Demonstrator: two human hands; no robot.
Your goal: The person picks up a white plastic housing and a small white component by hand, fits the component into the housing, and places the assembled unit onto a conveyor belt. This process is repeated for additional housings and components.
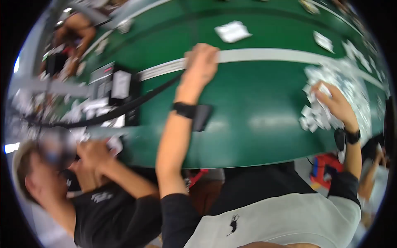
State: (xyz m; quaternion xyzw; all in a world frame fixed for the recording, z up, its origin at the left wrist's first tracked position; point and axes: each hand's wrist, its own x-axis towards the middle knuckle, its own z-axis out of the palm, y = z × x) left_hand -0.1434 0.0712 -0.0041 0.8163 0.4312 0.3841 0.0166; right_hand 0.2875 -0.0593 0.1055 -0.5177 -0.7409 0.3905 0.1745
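My left hand (202, 62) is over the white strip (264, 54) that runs across the green table, its fingers curled closed. What they hold, if anything, is hidden. A dark flat rectangular object (202, 118) lies beside my left wrist. On the right, my right hand (337, 105) reaches into a heap of small white pieces (316, 115). Its fingers are bent around some of them, slightly blurred. Clear plastic bagging (351, 78) spreads behind and beside this heap.
A black band (136, 103) crosses from the left toward my left forearm, past a black box (113, 84). White packets (233, 32) lie on the far side. A co-worker (103, 198) is close at my left. The green table's (244, 136) near edge curves before me.
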